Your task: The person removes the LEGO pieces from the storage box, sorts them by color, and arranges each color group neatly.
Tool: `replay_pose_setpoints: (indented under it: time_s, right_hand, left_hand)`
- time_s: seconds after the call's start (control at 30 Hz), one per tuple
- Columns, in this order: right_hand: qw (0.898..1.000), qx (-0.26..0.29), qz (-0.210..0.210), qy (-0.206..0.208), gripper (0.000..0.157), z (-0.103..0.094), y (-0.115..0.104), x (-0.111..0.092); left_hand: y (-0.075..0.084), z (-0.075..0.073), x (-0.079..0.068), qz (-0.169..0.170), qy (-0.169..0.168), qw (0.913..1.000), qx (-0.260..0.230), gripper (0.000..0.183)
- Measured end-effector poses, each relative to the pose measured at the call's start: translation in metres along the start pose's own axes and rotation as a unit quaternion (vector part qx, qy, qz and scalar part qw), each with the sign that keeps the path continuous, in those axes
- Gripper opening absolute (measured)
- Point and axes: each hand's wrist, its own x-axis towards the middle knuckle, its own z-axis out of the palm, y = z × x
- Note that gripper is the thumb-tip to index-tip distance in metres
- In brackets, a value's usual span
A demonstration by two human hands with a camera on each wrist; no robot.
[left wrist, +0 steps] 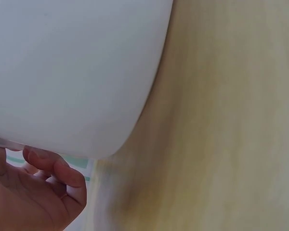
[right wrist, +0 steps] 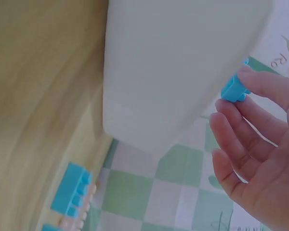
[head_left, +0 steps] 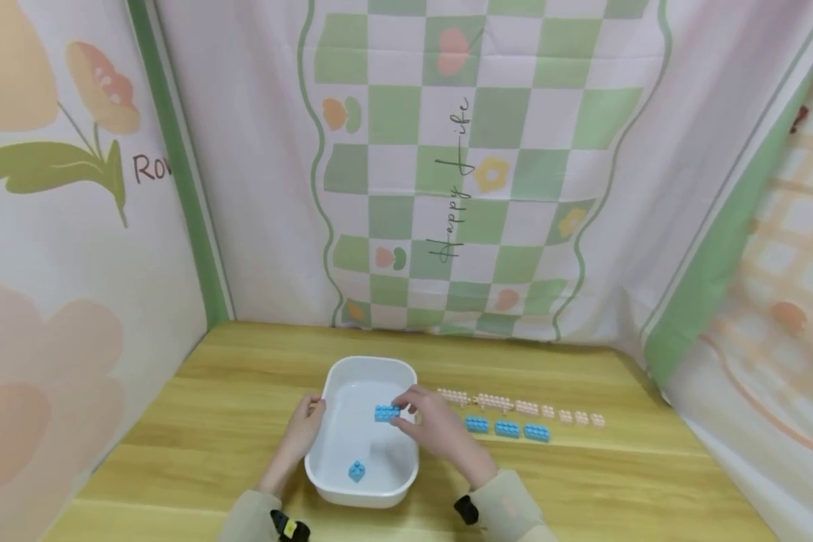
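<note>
A white plastic tub (head_left: 339,436) stands on the table, its outer wall filling much of both wrist views. My left hand (head_left: 305,425) holds the tub's left rim; its curled fingers show beneath the rim in the left wrist view. Over the tub's inside, near the right rim, my right hand (head_left: 433,421) pinches a blue toy building brick (head_left: 386,413) between thumb and fingers. The right wrist view shows that blue brick (right wrist: 234,90) at the fingertips, partly hidden by the thumb. Another, smaller blue brick (head_left: 357,471) lies on the tub's floor towards the near end.
Right of the tub, three blue bricks (head_left: 506,429) lie in a row on the wooden table (head_left: 583,482). Behind them runs a line of several pale pink bricks (head_left: 527,407). Printed curtains (head_left: 447,188) hang at the table's back and sides.
</note>
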Motion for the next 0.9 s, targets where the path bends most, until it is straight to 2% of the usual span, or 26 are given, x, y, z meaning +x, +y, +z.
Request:
replay_pose_setpoints:
  time_s: [0.43,0.9]
  right_hand:
    - [0.997,0.023,0.02,0.071,0.019,-0.025,0.017,-0.014]
    - [0.992,0.008,0.082,0.1,0.022,-0.049,0.047,-0.035]
  left_hand:
    - [0.001,0.0,0.0,-0.005,0.008,1.0,0.004,0.039]
    - [0.002,0.0,0.0,-0.005,0.012,0.9998,0.013,0.037]
